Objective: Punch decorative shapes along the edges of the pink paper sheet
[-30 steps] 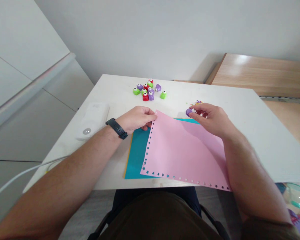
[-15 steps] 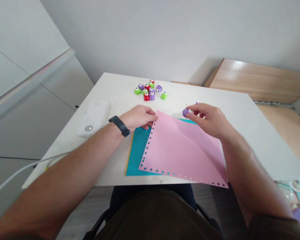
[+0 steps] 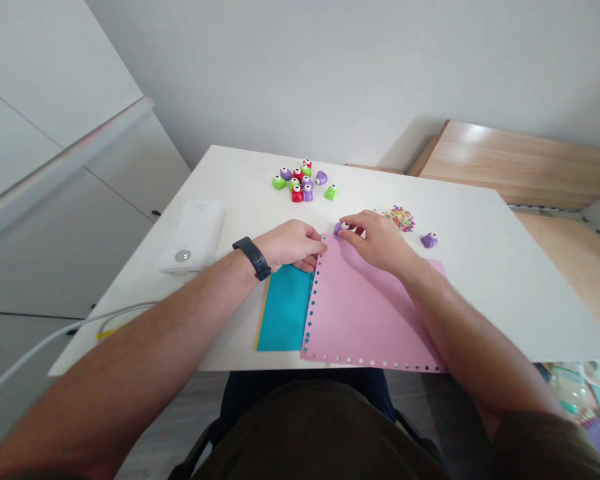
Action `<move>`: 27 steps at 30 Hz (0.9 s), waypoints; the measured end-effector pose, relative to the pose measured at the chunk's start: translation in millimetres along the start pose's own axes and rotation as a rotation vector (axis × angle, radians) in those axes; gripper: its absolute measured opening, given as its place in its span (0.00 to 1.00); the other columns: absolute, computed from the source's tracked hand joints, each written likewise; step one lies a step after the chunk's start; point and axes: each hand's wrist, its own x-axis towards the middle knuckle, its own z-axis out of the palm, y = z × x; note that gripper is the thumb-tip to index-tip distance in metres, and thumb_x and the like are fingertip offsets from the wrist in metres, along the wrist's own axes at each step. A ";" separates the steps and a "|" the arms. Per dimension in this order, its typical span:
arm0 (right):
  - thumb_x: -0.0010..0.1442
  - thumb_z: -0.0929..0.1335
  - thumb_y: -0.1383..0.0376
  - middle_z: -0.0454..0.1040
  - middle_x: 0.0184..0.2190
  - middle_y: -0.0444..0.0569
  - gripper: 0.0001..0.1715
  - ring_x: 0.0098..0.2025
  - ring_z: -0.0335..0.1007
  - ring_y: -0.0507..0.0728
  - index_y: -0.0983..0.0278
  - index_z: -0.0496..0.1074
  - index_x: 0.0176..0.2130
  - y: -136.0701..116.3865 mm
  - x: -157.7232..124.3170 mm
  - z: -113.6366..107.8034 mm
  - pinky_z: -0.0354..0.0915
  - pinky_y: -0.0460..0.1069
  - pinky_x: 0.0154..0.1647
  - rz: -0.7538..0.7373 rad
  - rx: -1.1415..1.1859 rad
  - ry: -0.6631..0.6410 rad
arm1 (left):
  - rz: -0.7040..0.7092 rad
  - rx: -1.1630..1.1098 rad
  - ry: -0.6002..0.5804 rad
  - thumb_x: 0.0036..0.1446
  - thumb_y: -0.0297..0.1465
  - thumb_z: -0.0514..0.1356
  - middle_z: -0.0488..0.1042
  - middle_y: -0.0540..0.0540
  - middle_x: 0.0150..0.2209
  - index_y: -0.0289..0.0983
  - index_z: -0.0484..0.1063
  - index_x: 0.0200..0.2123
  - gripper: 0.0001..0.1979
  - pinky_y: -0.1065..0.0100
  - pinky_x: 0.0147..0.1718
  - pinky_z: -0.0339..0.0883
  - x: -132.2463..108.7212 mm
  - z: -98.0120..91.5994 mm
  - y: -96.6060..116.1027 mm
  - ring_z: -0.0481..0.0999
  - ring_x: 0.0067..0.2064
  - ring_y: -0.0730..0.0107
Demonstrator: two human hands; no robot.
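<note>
A pink sheet of paper (image 3: 370, 310) with star-shaped holes along its left and lower edges lies over a blue sheet (image 3: 286, 313). My left hand (image 3: 296, 245), with a dark band on the wrist, pinches the pink sheet at its upper left corner. Between the fingers of my right hand (image 3: 375, 237) is a purple craft punch (image 3: 340, 229) with a white knob, held at the sheet's top edge close to that corner. Whether the paper sits in the punch's slot I cannot tell. Another purple punch (image 3: 429, 240) stands to the right of my right hand.
Several red, green and purple punches (image 3: 297, 193) cluster at the back of the white table (image 3: 500, 293). A pile of colourful paper cut-outs (image 3: 401, 218) lies behind my right hand. At left are a white box-shaped device (image 3: 193, 233) and a white cable (image 3: 115, 311).
My right hand has moved left with the purple punch to the sheet's upper left corner. The pink sheet has turned and shifted right, uncovering more blue. Cut-outs and another punch now show.
</note>
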 end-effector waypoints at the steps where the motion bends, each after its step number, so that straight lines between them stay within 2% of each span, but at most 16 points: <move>1: 0.70 0.71 0.59 0.82 0.44 0.54 0.16 0.41 0.77 0.59 0.62 0.83 0.53 1.0 -0.4 4.4 0.68 0.54 0.49 0.010 0.011 0.009 | -0.004 0.009 -0.005 0.51 0.28 0.71 0.79 0.47 0.27 0.36 0.73 0.31 0.08 0.70 0.29 0.77 -0.4 -0.3 0.7 0.80 0.28 0.69; 5: 0.71 0.70 0.59 0.81 0.45 0.55 0.18 0.43 0.77 0.59 0.62 0.81 0.56 4.3 -2.5 15.9 0.68 0.53 0.50 0.020 0.060 0.043 | -0.007 0.060 -0.018 0.55 0.27 0.67 0.80 0.46 0.28 0.35 0.75 0.31 0.04 0.71 0.27 0.75 -1.5 -2.1 2.7 0.81 0.29 0.68; 9: 0.72 0.69 0.58 0.81 0.47 0.55 0.19 0.45 0.77 0.60 0.62 0.81 0.56 9.5 -4.4 20.6 0.68 0.53 0.52 -0.003 0.086 0.043 | 0.012 0.091 0.011 0.53 0.28 0.69 0.83 0.44 0.32 0.35 0.77 0.31 0.04 0.72 0.26 0.74 -0.6 -5.0 2.3 0.82 0.31 0.67; 13: 0.72 0.69 0.57 0.81 0.46 0.54 0.18 0.43 0.77 0.59 0.61 0.82 0.55 10.9 -4.5 13.8 0.69 0.54 0.51 -0.010 0.084 0.047 | 0.033 0.095 0.042 0.54 0.28 0.69 0.83 0.43 0.33 0.35 0.77 0.32 0.04 0.72 0.26 0.74 1.8 -5.0 -0.4 0.83 0.32 0.66; 20: 0.72 0.69 0.58 0.82 0.47 0.54 0.17 0.42 0.77 0.60 0.60 0.83 0.54 -3.1 -3.5 -15.4 0.68 0.55 0.50 -0.033 0.014 0.077 | 0.037 0.016 0.080 0.59 0.26 0.67 0.81 0.45 0.28 0.35 0.76 0.31 0.04 0.70 0.28 0.75 2.5 -0.4 -0.1 0.81 0.28 0.68; 27: 0.71 0.70 0.59 0.82 0.47 0.54 0.15 0.45 0.77 0.61 0.58 0.83 0.53 -0.1 -2.5 -2.9 0.67 0.56 0.53 -0.028 -0.001 0.064 | 0.028 -0.044 0.091 0.58 0.26 0.69 0.81 0.45 0.28 0.35 0.76 0.32 0.05 0.67 0.31 0.77 -0.1 5.5 1.0 0.81 0.28 0.68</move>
